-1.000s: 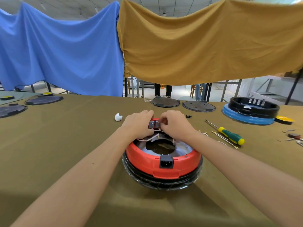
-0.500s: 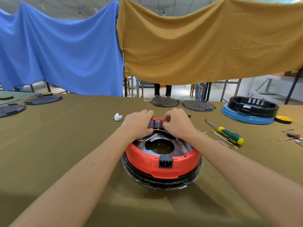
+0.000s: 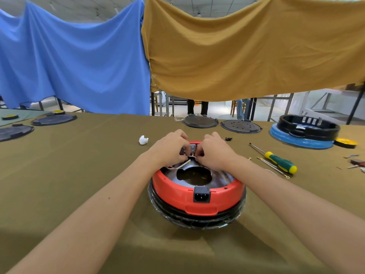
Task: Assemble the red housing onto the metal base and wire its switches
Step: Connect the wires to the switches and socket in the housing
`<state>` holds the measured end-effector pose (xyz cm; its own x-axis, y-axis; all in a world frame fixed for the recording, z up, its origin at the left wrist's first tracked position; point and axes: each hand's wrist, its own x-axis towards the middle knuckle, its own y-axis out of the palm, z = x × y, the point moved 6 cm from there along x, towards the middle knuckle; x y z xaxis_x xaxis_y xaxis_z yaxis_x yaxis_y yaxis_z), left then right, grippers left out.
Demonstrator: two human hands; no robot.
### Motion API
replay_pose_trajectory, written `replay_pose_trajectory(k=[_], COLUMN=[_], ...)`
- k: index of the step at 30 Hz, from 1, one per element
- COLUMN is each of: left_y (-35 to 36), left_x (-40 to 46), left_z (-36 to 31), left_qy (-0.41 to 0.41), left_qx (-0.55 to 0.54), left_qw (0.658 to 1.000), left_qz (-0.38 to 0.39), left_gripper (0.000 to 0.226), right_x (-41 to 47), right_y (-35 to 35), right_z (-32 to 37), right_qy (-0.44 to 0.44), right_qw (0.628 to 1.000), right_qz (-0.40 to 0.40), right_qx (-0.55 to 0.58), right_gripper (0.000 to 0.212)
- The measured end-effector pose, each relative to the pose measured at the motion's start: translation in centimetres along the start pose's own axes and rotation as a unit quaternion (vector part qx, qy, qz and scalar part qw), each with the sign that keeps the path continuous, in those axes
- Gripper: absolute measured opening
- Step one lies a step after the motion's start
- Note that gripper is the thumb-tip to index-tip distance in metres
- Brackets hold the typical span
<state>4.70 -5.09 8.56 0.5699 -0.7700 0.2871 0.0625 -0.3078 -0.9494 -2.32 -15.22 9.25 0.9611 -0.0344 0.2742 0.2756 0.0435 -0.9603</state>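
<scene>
Red housing [image 3: 197, 196] sits on the metal base [image 3: 194, 174], mid-desk [image 3: 79, 175]. Since a second ago my hands have drawn slightly apart; a white wire [image 3: 182, 165] now shows between them at the switches [image 3: 190, 148]. Wiring seems under way. Left hand [image 3: 170, 148] and right hand [image 3: 213, 152]: fingers pinch the wire. Screwdriver [image 3: 276, 160] lies aside. Housing holds only base and leads.

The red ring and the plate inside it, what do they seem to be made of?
The red housing looks like moulded plastic: even colour, soft sheen, rounded edges. The plate inside looks like polished metal, dark and mirror-like, with reflections around its central hole. Neither can be confirmed by sight alone.
</scene>
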Motion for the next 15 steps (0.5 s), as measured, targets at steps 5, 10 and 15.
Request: replay_pose_trajectory(k=[5, 10, 15], left_y=[0.07, -0.06, -0.07], left_x=[0.13, 0.1, 0.2], left_z=[0.09, 0.07, 0.17], left_qy=[-0.004, -0.012, -0.014], left_qx=[0.0, -0.021, -0.03], left_qw=[1.0, 1.0, 0.999], left_qz=[0.003, 0.002, 0.003], left_gripper=[0.007, 0.016, 0.017], right_x=[-0.01, 0.14, 0.45], right_y=[0.04, 0.12, 0.27], right_z=[0.0, -0.18, -0.4], right_qy=[0.001, 0.013, 0.02], right_qw=[0.999, 0.998, 0.998], right_qz=[0.006, -0.007, -0.026], right_qx=[0.043, 0.065, 0.055], right_gripper=[0.016, 0.019, 0.013])
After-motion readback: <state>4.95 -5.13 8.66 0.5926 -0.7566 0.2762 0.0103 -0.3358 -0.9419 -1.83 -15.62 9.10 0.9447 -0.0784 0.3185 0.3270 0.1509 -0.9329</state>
